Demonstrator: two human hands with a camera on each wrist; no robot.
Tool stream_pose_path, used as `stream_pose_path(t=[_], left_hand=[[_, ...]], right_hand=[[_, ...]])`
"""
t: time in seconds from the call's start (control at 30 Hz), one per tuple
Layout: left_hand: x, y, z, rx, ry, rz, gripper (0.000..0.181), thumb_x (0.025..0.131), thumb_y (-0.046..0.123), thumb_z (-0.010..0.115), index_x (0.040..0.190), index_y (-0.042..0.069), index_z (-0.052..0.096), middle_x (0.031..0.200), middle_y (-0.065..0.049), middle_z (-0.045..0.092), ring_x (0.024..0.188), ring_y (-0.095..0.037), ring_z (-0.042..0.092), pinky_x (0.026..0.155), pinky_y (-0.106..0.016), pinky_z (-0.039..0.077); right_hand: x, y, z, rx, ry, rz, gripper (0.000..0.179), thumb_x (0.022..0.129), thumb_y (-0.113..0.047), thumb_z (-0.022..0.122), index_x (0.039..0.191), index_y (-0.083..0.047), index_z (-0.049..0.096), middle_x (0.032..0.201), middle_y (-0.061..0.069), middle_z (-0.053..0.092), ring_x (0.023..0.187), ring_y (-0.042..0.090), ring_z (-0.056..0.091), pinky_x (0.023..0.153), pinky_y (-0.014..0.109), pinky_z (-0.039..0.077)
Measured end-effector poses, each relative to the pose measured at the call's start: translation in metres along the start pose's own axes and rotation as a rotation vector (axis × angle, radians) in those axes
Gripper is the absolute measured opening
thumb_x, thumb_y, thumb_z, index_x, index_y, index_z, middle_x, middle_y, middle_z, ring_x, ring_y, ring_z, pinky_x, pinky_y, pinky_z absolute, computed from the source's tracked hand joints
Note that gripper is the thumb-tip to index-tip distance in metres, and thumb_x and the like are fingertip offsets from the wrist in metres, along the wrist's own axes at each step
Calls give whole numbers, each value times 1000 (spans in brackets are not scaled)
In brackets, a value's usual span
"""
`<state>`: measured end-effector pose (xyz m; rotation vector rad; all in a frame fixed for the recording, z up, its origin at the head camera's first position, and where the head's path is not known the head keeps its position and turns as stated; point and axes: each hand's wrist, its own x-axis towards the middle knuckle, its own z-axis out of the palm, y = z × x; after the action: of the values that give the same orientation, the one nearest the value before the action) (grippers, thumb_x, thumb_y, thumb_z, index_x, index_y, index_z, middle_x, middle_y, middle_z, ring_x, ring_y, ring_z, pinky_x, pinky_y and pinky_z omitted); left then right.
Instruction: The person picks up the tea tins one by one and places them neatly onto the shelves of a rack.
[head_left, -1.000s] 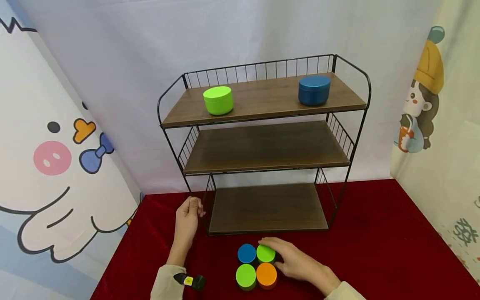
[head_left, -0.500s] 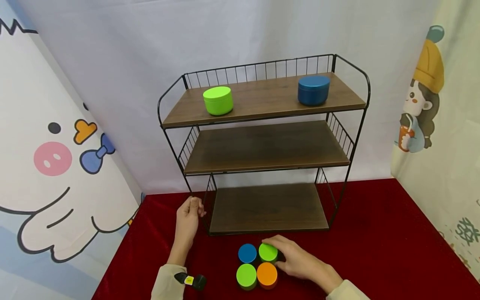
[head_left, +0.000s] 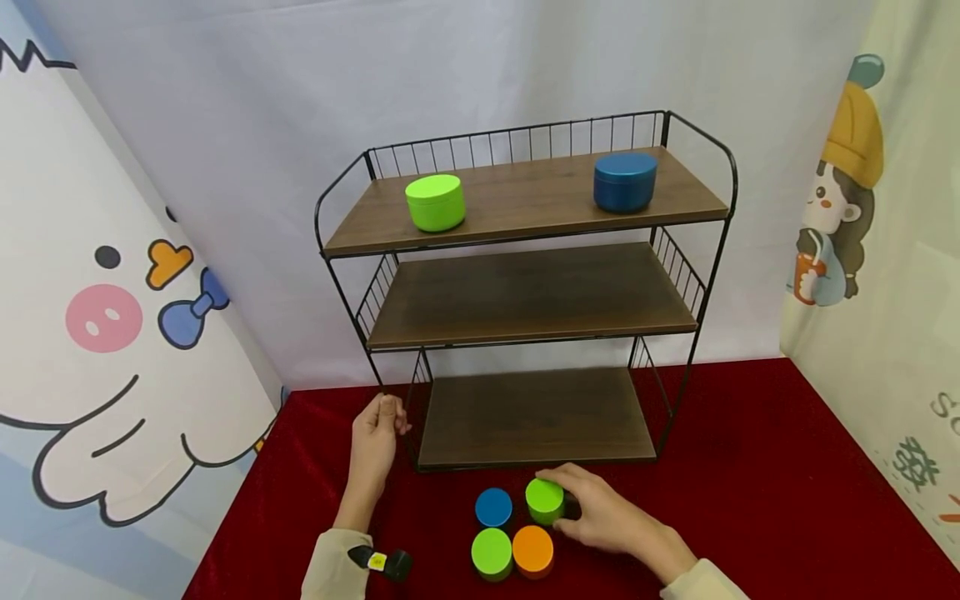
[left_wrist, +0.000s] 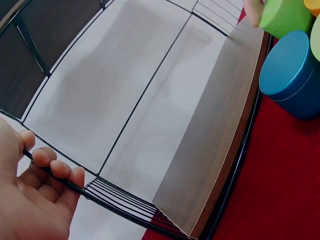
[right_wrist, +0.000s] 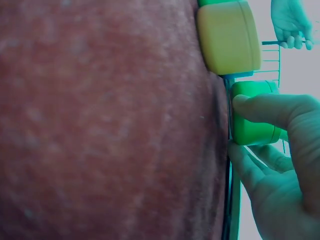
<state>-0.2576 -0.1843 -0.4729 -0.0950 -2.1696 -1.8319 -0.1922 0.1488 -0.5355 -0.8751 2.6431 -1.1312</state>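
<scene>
My left hand (head_left: pixel 375 429) curls its fingers round the black metal post (left_wrist: pixel 70 184) at the left side of a three-tier shelf rack. At the front of the rack, my right hand (head_left: pixel 596 510) holds a green round tin (head_left: pixel 544 500) between thumb and fingers. A blue tin (head_left: pixel 493 507), a second green tin (head_left: pixel 492 553) and an orange tin (head_left: pixel 532 551) stand close together on the red cloth, just left of the held tin. In the right wrist view the thumb presses the side of the green tin (right_wrist: pixel 257 132), with fingers on its other side.
The rack's top shelf (head_left: pixel 525 187) bears a green oval tin (head_left: pixel 436 202) near its left end and a blue oval tin (head_left: pixel 625 182) near its right. Below are a middle shelf (head_left: pixel 532 296) and a bottom shelf (head_left: pixel 536 414). Printed curtains hang on both sides.
My right hand has shifted slightly right and away from me with the green tin, which now stands apart from the blue and orange tins. The left hand stays on the post.
</scene>
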Motion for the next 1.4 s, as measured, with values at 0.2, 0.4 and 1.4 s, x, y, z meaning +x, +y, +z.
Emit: stream_pose_path(t=[0.2, 0.4, 1.4], left_hand=[[0, 0, 1, 1, 0, -1, 48, 112, 30, 40, 91, -12, 50, 75, -12, 47, 71, -13, 52, 76, -25, 55], [0, 1, 1, 4, 3, -7, 47, 112, 30, 40, 91, -12, 50, 75, -12, 47, 71, -13, 52, 76, -24, 55], [-2, 2, 0, -4, 12, 1, 44, 112, 27, 43, 91, -10, 53, 75, -11, 50, 72, -14, 55, 75, -25, 55]], right_hand=[[-2, -5, -9, 7, 57, -14, 62, 89, -9, 80, 145, -3, 54, 132, 7, 60, 113, 21, 63, 94, 36, 58], [-3, -9, -22, 20, 119, -63, 63, 88, -6, 80, 144, 0, 53, 134, 11, 60, 113, 25, 63, 91, 32, 59], [5, -73, -121, -252, 510, -363, 72, 72, -1, 91, 138, -3, 61, 130, 11, 65, 113, 27, 68, 98, 34, 58]])
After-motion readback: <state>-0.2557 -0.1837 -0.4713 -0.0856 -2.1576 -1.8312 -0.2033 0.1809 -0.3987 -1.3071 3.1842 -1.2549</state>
